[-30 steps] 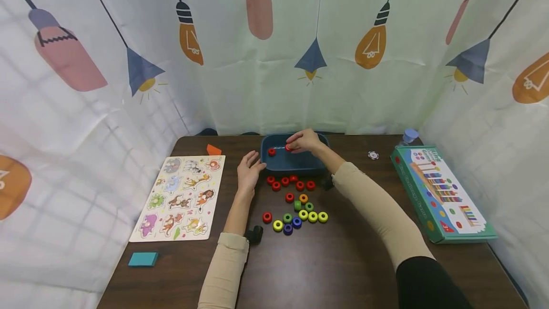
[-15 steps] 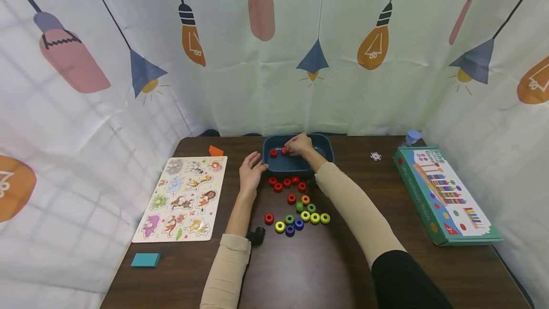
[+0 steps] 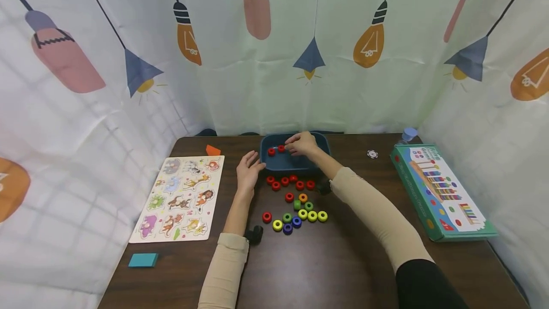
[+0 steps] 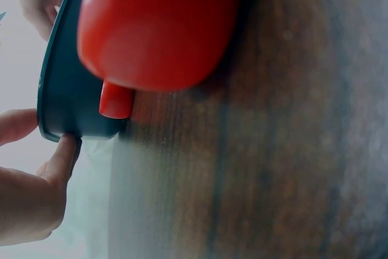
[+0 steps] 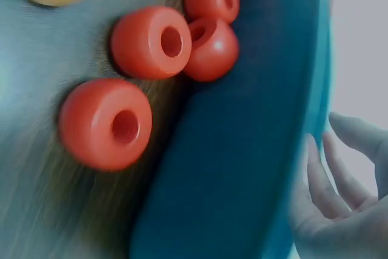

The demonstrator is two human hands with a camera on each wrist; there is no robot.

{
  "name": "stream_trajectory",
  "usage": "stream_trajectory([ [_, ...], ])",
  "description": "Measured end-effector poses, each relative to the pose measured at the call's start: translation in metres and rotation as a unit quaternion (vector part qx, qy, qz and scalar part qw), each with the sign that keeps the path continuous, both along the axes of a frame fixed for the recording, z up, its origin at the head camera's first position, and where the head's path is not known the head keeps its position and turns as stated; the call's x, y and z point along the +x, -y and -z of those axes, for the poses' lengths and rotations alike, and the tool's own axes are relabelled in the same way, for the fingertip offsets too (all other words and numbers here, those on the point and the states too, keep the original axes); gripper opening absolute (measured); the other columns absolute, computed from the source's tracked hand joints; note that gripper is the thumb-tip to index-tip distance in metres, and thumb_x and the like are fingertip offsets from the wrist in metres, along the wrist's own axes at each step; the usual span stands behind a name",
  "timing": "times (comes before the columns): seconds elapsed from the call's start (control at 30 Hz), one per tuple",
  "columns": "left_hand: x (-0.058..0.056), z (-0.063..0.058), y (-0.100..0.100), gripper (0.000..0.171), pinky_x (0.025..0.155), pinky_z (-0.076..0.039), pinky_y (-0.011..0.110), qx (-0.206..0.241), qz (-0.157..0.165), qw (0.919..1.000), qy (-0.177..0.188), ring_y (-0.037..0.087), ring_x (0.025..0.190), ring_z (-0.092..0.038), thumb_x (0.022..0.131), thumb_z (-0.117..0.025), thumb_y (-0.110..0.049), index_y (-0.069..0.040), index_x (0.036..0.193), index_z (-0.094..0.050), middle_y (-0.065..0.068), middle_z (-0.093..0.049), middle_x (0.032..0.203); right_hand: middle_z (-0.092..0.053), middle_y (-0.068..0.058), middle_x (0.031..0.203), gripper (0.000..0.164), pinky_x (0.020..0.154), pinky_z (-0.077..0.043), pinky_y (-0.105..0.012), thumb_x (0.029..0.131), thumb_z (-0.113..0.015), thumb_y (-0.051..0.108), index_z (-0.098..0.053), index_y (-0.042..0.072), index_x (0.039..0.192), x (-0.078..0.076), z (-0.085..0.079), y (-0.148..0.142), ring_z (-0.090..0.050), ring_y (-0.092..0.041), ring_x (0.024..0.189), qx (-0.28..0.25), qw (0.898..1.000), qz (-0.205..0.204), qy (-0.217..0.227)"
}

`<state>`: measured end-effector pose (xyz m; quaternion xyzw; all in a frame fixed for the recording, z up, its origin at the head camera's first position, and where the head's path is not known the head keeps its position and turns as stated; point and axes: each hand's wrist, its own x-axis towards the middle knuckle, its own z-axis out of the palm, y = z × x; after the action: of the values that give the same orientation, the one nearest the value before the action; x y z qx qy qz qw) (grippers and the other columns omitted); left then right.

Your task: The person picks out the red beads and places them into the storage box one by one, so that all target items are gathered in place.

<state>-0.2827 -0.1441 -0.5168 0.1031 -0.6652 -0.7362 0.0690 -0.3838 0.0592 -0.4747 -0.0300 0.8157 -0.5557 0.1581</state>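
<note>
Two red beads (image 3: 271, 151) lie inside the dark blue tray (image 3: 296, 167) in the head view. My right hand (image 3: 302, 143) hovers over the tray, its fingertips just right of one of these beads. In the right wrist view the right hand (image 5: 345, 192) has its fingers loosely spread beside the rim, with nothing seen between them. My left hand (image 3: 249, 173) is at the tray's front left corner, fingers extended. In the left wrist view the left hand's finger (image 4: 60, 159) touches the tray's corner. Several red beads (image 5: 108, 124) sit in front of the tray.
Yellow (image 3: 322, 216), green, blue and orange beads lie nearer me. A puzzle board (image 3: 180, 199) is at left, with a teal block (image 3: 143, 259) below it and an orange piece (image 3: 213, 150) behind. At right are a green game box (image 3: 443, 192), a chip (image 3: 372, 154) and a blue-capped bottle (image 3: 409, 134).
My right hand has set its red bead down beside the other one in the tray, let go, and moved slightly right. The left hand has stayed at the tray's corner.
</note>
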Motion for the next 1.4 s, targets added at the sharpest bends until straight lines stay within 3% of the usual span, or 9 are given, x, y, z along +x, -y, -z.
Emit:
stream_trajectory([
  [0.17,0.001,-0.002,0.005,0.060,0.105,-0.044,0.040,-0.003,-0.003,1.0000,0.003,0.027,0.130,-0.052,0.088,-0.068,-0.002,-0.013,0.143,-0.046,0.010,-0.049,0.145,-0.072,-0.009,0.103,0.022,0.087,-0.055,-0.049,0.087,-0.075,0.014,-0.073,0.005,0.107,0.028,-0.025,-0.014,-0.066,-0.036,0.105,0.002,0.997,-0.069,-0.032],
  [0.3,0.001,-0.001,0.004,0.061,0.105,-0.044,0.040,-0.002,0.000,1.0000,0.006,0.026,0.130,-0.052,0.088,-0.067,-0.002,-0.013,0.143,-0.045,0.008,-0.049,0.145,-0.073,-0.011,0.100,0.017,0.083,-0.056,-0.051,0.087,-0.075,0.015,-0.074,0.009,0.102,0.054,-0.033,-0.035,-0.067,-0.036,0.100,0.015,0.992,-0.114,-0.059],
  [0.47,0.000,0.000,0.000,0.062,0.105,-0.044,0.040,0.004,0.008,0.9999,0.004,0.030,0.131,-0.050,0.087,-0.068,-0.001,-0.010,0.143,-0.045,0.012,-0.048,0.146,-0.072,-0.018,0.101,0.022,0.080,-0.056,-0.053,0.088,-0.074,0.015,-0.073,0.005,0.107,0.085,-0.019,-0.068,-0.071,-0.031,0.091,0.046,0.987,-0.140,-0.068],
  [0.67,0.000,0.001,0.000,0.060,0.106,-0.043,0.042,0.009,0.008,0.9999,0.000,0.031,0.132,-0.049,0.088,-0.067,-0.001,-0.011,0.143,-0.045,0.013,-0.047,0.147,-0.075,-0.007,0.092,0.022,0.069,-0.059,-0.040,0.090,-0.072,0.020,-0.075,0.014,0.111,0.107,0.008,-0.088,-0.072,-0.026,0.082,0.132,0.977,-0.147,-0.077],
  [0.8,0.002,0.000,0.001,0.060,0.107,-0.042,0.042,0.002,0.008,1.0000,0.005,0.028,0.132,-0.049,0.090,-0.066,-0.003,-0.013,0.144,-0.044,0.009,-0.047,0.147,-0.074,-0.003,0.088,0.024,0.061,-0.057,-0.030,0.091,-0.071,0.020,-0.074,0.019,0.115,0.109,0.024,-0.086,-0.071,-0.022,0.075,0.163,0.969,-0.158,-0.101],
  [1.03,0.002,0.002,0.000,0.059,0.107,-0.042,0.042,0.005,0.006,1.0000,0.004,0.031,0.132,-0.048,0.090,-0.066,-0.002,-0.013,0.143,-0.045,0.011,-0.046,0.147,-0.073,-0.004,0.088,0.020,0.058,-0.058,-0.030,0.091,-0.069,0.011,-0.075,0.017,0.110,0.106,0.041,-0.080,-0.070,-0.018,0.069,0.141,0.975,-0.139,-0.103],
  [1.2,0.001,0.003,0.000,0.058,0.107,-0.042,0.043,0.006,0.007,1.0000,0.000,0.031,0.132,-0.048,0.090,-0.066,-0.001,-0.013,0.143,-0.045,0.014,-0.045,0.148,-0.073,-0.009,0.087,0.020,0.061,-0.060,-0.036,0.088,-0.071,0.005,-0.075,0.013,0.106,0.106,0.032,-0.081,-0.072,-0.022,0.070,0.115,0.980,-0.141,-0.078],
  [1.4,0.001,0.003,0.002,0.059,0.107,-0.042,0.043,0.004,0.007,1.0000,0.002,0.029,0.132,-0.049,0.090,-0.066,-0.002,-0.013,0.144,-0.044,0.013,-0.045,0.148,-0.073,-0.009,0.091,0.020,0.068,-0.059,-0.047,0.088,-0.071,0.005,-0.075,0.007,0.108,0.098,0.007,-0.080,-0.072,-0.028,0.074,0.072,0.984,-0.150,-0.056],
])
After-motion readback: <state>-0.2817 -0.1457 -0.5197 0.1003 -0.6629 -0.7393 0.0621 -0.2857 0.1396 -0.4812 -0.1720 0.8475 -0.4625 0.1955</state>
